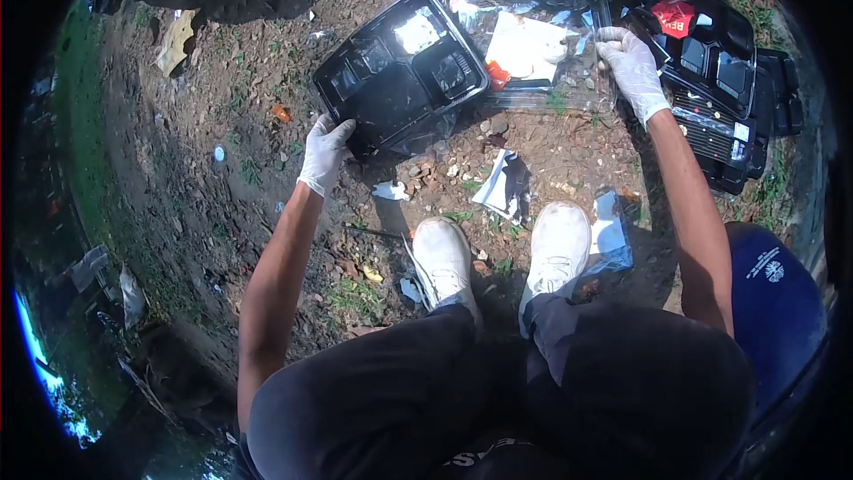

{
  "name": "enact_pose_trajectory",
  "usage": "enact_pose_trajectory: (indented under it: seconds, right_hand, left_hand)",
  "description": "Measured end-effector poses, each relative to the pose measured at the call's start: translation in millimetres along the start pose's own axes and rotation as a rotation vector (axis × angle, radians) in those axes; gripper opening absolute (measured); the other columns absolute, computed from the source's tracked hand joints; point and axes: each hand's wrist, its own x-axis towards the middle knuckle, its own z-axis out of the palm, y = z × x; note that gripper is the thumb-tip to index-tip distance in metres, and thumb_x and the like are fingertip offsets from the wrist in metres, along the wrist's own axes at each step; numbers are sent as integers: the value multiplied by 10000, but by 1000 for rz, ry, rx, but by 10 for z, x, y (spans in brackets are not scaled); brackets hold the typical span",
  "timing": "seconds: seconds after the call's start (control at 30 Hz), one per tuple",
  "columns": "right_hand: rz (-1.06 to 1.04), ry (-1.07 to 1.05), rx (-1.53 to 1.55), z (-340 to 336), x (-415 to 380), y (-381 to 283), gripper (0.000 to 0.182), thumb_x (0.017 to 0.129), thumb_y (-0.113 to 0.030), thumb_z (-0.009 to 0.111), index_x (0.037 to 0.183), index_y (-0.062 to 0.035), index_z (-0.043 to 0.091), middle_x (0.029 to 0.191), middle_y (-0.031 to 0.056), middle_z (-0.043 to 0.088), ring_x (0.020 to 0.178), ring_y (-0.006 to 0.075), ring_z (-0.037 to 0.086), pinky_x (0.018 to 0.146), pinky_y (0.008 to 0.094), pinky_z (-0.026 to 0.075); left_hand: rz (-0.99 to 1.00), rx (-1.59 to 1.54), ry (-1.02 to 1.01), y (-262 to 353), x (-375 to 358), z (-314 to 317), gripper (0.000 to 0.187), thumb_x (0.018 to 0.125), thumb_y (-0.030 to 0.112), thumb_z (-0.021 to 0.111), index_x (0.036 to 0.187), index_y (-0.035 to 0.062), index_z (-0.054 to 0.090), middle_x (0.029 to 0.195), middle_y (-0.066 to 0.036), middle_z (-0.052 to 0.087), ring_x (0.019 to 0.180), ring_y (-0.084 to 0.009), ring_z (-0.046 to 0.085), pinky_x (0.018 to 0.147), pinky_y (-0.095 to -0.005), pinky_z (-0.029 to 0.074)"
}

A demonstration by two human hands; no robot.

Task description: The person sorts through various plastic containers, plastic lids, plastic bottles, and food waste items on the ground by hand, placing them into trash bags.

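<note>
The left hand [324, 153], in a white glove, grips the near-left corner of a black compartmented plastic meal tray [400, 71]. The gloved right hand [633, 67] pinches the right edge of its hinged clear plastic lid [533, 44]. The opened container spans the bare ground [222, 196] between them, its long axis running left to right.

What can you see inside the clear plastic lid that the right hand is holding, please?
Inside the clear lid, held at its edge by the right hand, lie white paper and a small red piece. Glare hides whatever else lies inside.
</note>
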Motion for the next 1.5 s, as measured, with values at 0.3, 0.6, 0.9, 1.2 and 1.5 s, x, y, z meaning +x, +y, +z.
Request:
enact_pose_trajectory:
  seconds: [0.3, 0.6, 0.9, 1.2, 1.5]
  right_hand:
    - [-59, 48, 56, 59, -118, -10, 518, 1016, -165, 611, 1485, -37, 433, 982, 75, 706, 698, 108, 652, 618, 264, 531]
    - [-900, 130, -894, 169, -559, -388, 737, 852, -305, 777, 1506, -191, 457, 1412, 124, 541, 1209, 336, 575, 1039, 449, 467]
    - [-747, -8, -907, 426, -234, -263, 454, 880, -265, 735, 1282, -91, 613, 1143, 124, 608, 1089, 317, 625, 937, 421, 513]
    - [-520, 318, -424, -38, -627, -509, 575, 876, -245, 791, 1369, -51, 571, 1103, 137, 658, 955, 223, 668, 821, 347, 541]
    - [-217, 365, -145, -266, -709, -471, 422, 843, -239, 845, 1163, -15, 686, 980, 71, 722, 827, 124, 653, 761, 290, 540]
  left_hand:
    - [83, 69, 1, 449, -233, -43, 323, 989, 168, 672, 1287, 65, 604, 1152, -18, 706, 965, -113, 700, 772, -280, 583]
    - [66, 32, -23, 296, -157, 38, 307, 1004, 156, 658, 1283, 42, 599, 1139, -18, 702, 945, -98, 683, 751, -295, 581]
    - [117, 44, -99, 551, -136, 370, 343, 1009, 184, 658, 1307, 35, 578, 1144, -22, 700, 930, -98, 687, 767, -288, 578]
    - [138, -95, -321, 632, 159, 1049, 376, 1000, 212, 675, 1311, 23, 582, 1111, -46, 707, 915, -118, 703, 794, -308, 605]
    - [414, 832, -166, 958, 375, 1666, 644, 994, 549, 581, 1174, -67, 638, 954, -185, 722, 845, -260, 680, 811, -397, 521]
